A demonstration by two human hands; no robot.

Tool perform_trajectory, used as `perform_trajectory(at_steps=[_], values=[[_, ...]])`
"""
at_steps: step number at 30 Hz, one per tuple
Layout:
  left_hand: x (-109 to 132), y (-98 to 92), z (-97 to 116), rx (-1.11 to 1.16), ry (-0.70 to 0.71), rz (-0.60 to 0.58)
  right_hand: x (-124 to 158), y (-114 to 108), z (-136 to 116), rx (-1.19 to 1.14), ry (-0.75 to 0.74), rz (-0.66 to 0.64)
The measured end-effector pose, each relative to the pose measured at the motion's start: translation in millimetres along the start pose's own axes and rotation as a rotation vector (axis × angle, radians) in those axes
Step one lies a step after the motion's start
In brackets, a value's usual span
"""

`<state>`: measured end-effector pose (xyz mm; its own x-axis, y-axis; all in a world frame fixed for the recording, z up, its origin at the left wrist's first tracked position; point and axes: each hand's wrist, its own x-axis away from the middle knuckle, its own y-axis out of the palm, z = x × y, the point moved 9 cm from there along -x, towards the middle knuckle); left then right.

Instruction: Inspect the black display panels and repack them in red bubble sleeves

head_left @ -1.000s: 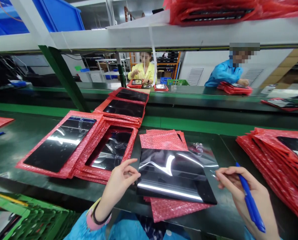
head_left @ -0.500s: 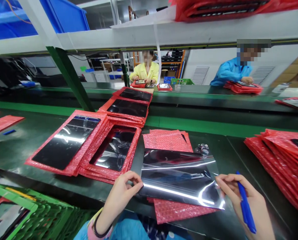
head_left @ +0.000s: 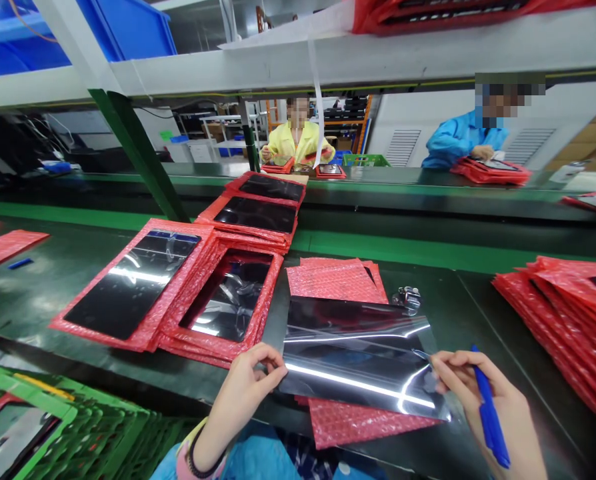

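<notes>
A glossy black screen panel (head_left: pixel 353 357) with a clear film (head_left: pixel 431 333) over it lies across red bubble-wrap pouches (head_left: pixel 335 279) in front of me. My left hand (head_left: pixel 258 373) pinches the panel's left edge between thumb and fingers. At the right edge, my right hand (head_left: pixel 483 400) has thumb and forefinger closed on the clear film. A blue pen (head_left: pixel 491 417) is tucked between the fingers of that same hand. Just behind the panel sits a small crumpled clear and shiny piece (head_left: pixel 408 299).
Left of the panel, black screens (head_left: pixel 133 283) rest on stacked red pouches (head_left: pixel 208 267). Another pouch stack (head_left: pixel 553 320) is at the right. A green crate (head_left: pixel 113 420) stands at lower left. Two people, in yellow (head_left: pixel 303 140) and blue (head_left: pixel 453 140), work across the bench under a shelf (head_left: pixel 278 70).
The clear film has shifted slightly at the right end of the panel, and its reflections differ. Both my hands stay nearly in place. Across the bench, the people's hands have moved.
</notes>
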<state>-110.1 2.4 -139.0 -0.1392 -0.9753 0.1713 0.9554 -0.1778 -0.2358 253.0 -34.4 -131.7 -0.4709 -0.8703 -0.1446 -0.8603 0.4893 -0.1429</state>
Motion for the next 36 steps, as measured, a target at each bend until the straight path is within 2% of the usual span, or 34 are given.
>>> perform_trajectory(at_steps=[11, 19, 25, 31, 36], values=[[1.7, 1.1, -0.9, 0.038, 0.021, 0.002, -1.1, 2.9, 1.8, -0.005, 0.016, 0.005], [2.5, 1.6, -6.8, 0.070, 0.046, 0.013, -1.5, 2.0, -11.8, 0.071, -0.017, 0.044], [1.9, -2.7, -17.3, 0.052, 0.058, 0.031, -0.1, 3.9, -17.2, 0.040, -0.048, 0.038], [4.6, -9.2, -18.8, 0.073, 0.056, 0.149, 1.4, 4.6, -17.0, 0.029, -0.052, 0.043], [3.1, -7.4, -14.3, -0.001, 0.058, 0.100, 1.5, 5.0, -16.2, 0.022, -0.040, 0.031]])
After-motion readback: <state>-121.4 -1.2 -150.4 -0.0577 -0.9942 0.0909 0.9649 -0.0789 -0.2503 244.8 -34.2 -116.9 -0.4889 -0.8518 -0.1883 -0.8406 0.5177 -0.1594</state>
